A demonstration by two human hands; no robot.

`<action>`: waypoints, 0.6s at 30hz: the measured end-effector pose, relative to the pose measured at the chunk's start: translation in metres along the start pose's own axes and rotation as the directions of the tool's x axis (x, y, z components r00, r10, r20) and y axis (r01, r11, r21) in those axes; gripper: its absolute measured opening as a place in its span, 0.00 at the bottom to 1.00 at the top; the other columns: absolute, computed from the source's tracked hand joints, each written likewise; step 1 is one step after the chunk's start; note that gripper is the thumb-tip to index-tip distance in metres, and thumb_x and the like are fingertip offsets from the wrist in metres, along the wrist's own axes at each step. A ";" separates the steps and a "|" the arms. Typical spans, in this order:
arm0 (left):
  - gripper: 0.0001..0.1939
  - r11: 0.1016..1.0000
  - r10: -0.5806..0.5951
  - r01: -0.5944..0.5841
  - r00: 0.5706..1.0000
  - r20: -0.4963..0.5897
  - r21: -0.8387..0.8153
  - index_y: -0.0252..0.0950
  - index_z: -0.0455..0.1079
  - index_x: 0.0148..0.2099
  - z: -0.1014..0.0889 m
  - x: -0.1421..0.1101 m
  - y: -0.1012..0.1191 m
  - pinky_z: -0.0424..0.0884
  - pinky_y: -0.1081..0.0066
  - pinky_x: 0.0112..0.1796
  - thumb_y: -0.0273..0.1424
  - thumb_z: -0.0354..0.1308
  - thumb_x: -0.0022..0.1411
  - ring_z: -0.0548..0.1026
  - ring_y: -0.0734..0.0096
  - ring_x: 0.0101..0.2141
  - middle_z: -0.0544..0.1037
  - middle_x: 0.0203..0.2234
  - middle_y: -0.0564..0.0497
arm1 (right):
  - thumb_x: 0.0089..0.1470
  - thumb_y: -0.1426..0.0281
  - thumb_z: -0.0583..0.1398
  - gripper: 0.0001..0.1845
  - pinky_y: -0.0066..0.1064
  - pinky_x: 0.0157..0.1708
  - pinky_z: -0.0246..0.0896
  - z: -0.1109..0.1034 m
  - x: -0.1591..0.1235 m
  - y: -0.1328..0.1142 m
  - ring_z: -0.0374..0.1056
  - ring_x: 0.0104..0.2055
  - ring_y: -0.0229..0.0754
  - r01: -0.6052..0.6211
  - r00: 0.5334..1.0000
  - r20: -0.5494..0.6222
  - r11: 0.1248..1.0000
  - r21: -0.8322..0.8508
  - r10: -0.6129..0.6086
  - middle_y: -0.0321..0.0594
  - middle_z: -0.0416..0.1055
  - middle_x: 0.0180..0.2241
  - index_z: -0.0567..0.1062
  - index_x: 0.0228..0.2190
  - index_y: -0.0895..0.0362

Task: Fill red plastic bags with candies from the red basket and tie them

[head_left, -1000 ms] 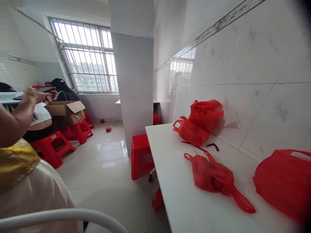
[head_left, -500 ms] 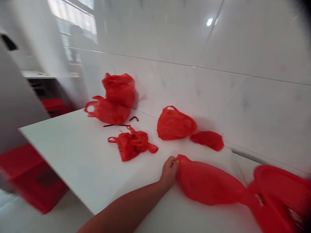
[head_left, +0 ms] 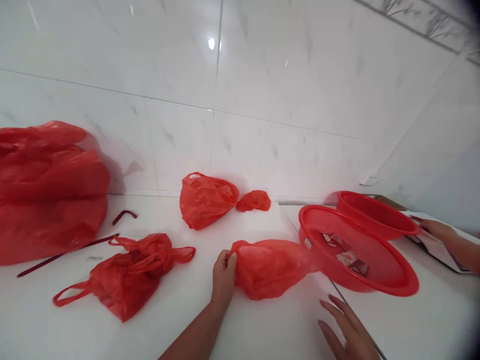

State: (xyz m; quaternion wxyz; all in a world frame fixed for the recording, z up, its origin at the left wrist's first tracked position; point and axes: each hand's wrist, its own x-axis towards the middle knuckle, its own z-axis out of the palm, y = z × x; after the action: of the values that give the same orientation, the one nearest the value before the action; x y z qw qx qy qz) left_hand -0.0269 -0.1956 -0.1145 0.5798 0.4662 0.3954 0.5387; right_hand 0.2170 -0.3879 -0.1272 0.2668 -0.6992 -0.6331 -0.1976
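My left hand (head_left: 224, 275) is closed on the near end of a thin red plastic bag (head_left: 270, 270). The bag lies stretched out on the white table, its far end narrowing toward a red plastic colander (head_left: 365, 235). At the lower right, my right hand (head_left: 350, 332) is open, with its fingers spread, below the colander and apart from the bag. A few small printed packets (head_left: 352, 262) lie in the colander. What the bag contains, if anything, I cannot make out.
Large red bags (head_left: 48, 200) stand at the left, near dark red sticks (head_left: 41, 265). A knotted red bag (head_left: 131, 272) lies closer; another bag (head_left: 208, 200) and a small bundle (head_left: 255, 201) rest by the wall. A red basin (head_left: 375, 215) stands behind the colander. Another person's hand (head_left: 444, 237) reaches in from the right.
The view has swung right, bringing the colander, the basin, my right hand and another person's hand into sight. My left hand still grips the bag.
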 end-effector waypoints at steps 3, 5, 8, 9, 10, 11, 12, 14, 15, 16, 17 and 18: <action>0.15 1.000 -0.007 0.007 1.000 0.010 0.015 0.36 0.58 0.27 0.002 0.001 0.002 0.55 0.78 0.23 0.42 0.53 0.58 0.55 0.78 0.22 0.59 0.20 0.58 | 0.58 0.67 0.52 0.14 0.40 0.47 0.62 -0.002 0.057 -0.045 0.67 0.47 0.47 0.063 0.998 0.009 0.995 0.074 -0.063 0.45 0.71 0.44 0.73 0.43 0.53; 0.16 1.000 -0.013 0.012 1.000 0.012 0.008 0.36 0.58 0.26 0.003 0.001 0.003 0.54 0.78 0.22 0.42 0.54 0.57 0.54 0.79 0.21 0.58 0.19 0.58 | 0.59 0.71 0.48 0.16 0.38 0.40 0.63 0.007 0.091 -0.070 0.70 0.39 0.45 0.015 0.977 0.210 0.998 0.067 -0.028 0.43 0.74 0.35 0.75 0.37 0.53; 0.17 1.000 0.005 -0.004 1.000 0.014 -0.030 0.36 0.57 0.25 0.004 0.000 0.003 0.53 0.78 0.21 0.43 0.55 0.56 0.53 0.79 0.20 0.56 0.18 0.59 | 0.52 0.68 0.58 0.09 0.36 0.33 0.63 0.025 0.120 -0.088 0.71 0.33 0.48 -0.041 0.850 0.526 0.997 0.067 -0.001 0.43 0.74 0.30 0.76 0.35 0.55; 0.18 0.999 0.014 -0.014 1.000 0.015 -0.034 0.36 0.57 0.25 0.004 0.000 0.003 0.52 0.78 0.20 0.43 0.55 0.56 0.53 0.79 0.20 0.55 0.17 0.59 | 0.48 0.66 0.61 0.14 0.36 0.34 0.63 0.029 0.123 -0.089 0.71 0.35 0.49 -0.037 0.823 0.568 0.993 0.112 -0.033 0.44 0.74 0.34 0.75 0.39 0.55; 0.18 1.000 0.020 -0.019 1.000 0.016 -0.024 0.35 0.59 0.26 0.004 -0.001 0.003 0.52 0.78 0.20 0.44 0.55 0.56 0.53 0.79 0.20 0.55 0.17 0.59 | 0.45 0.65 0.63 0.21 0.36 0.35 0.63 0.029 0.124 -0.088 0.71 0.37 0.50 -0.031 0.807 0.588 0.989 0.145 -0.061 0.44 0.73 0.38 0.74 0.43 0.53; 0.18 1.000 0.016 -0.016 1.000 0.015 0.001 0.35 0.61 0.27 0.004 -0.001 0.004 0.51 0.78 0.20 0.45 0.55 0.55 0.53 0.79 0.20 0.55 0.16 0.59 | 0.43 0.64 0.64 0.27 0.36 0.36 0.63 0.026 0.124 -0.085 0.70 0.39 0.51 -0.020 0.800 0.593 0.984 0.179 -0.092 0.44 0.72 0.42 0.71 0.48 0.52; 0.18 1.000 0.003 -0.003 1.000 0.009 0.029 0.35 0.63 0.28 0.005 -0.001 0.004 0.50 0.78 0.19 0.46 0.55 0.55 0.52 0.79 0.19 0.54 0.16 0.59 | 0.42 0.62 0.65 0.31 0.36 0.38 0.63 0.019 0.124 -0.080 0.70 0.40 0.51 -0.017 0.803 0.585 0.976 0.215 -0.115 0.44 0.70 0.44 0.69 0.50 0.50; 0.20 0.997 -0.020 0.019 1.000 0.014 0.069 0.34 0.66 0.30 0.007 -0.002 0.006 0.50 0.78 0.19 0.48 0.55 0.54 0.52 0.79 0.19 0.54 0.15 0.59 | 0.45 0.60 0.63 0.30 0.35 0.41 0.62 -0.004 0.125 -0.062 0.69 0.42 0.49 -0.037 0.833 0.535 0.952 0.305 -0.139 0.41 0.70 0.46 0.68 0.52 0.47; 0.20 0.996 -0.027 0.025 0.999 0.022 0.084 0.34 0.66 0.29 0.009 -0.002 0.006 0.50 0.78 0.19 0.48 0.55 0.53 0.52 0.79 0.19 0.54 0.15 0.59 | 0.48 0.60 0.61 0.27 0.35 0.42 0.62 -0.019 0.127 -0.048 0.69 0.42 0.47 -0.065 0.862 0.490 0.931 0.359 -0.129 0.39 0.70 0.45 0.68 0.51 0.46; 0.20 0.995 -0.034 0.031 0.999 0.029 0.094 0.34 0.66 0.29 0.011 -0.003 0.007 0.50 0.78 0.19 0.49 0.56 0.52 0.52 0.79 0.18 0.54 0.15 0.59 | 0.51 0.60 0.58 0.23 0.34 0.42 0.62 -0.034 0.130 -0.031 0.69 0.41 0.44 -0.101 0.893 0.440 0.910 0.403 -0.095 0.38 0.71 0.43 0.69 0.50 0.47; 0.20 0.994 -0.042 0.038 0.999 0.033 0.105 0.34 0.66 0.29 0.013 -0.004 0.008 0.50 0.78 0.19 0.49 0.56 0.51 0.52 0.79 0.18 0.54 0.14 0.60 | 0.52 0.61 0.57 0.20 0.32 0.41 0.62 -0.048 0.135 -0.010 0.69 0.38 0.42 -0.146 0.918 0.395 0.897 0.417 -0.034 0.37 0.73 0.39 0.71 0.48 0.48; 0.20 0.993 -0.046 0.043 0.999 0.026 0.111 0.34 0.66 0.29 0.016 -0.005 0.010 0.50 0.78 0.19 0.49 0.57 0.51 0.52 0.79 0.18 0.54 0.14 0.60 | 0.53 0.61 0.56 0.19 0.32 0.39 0.62 -0.061 0.142 0.014 0.69 0.35 0.41 -0.186 0.928 0.371 0.901 0.392 0.030 0.38 0.73 0.36 0.72 0.46 0.50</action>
State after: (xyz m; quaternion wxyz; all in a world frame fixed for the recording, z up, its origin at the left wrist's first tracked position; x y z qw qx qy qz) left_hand -0.0144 -0.2022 -0.1012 0.5705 0.4962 0.4266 0.4963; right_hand 0.2521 -0.3163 0.0056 0.3028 -0.6838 -0.6580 0.0888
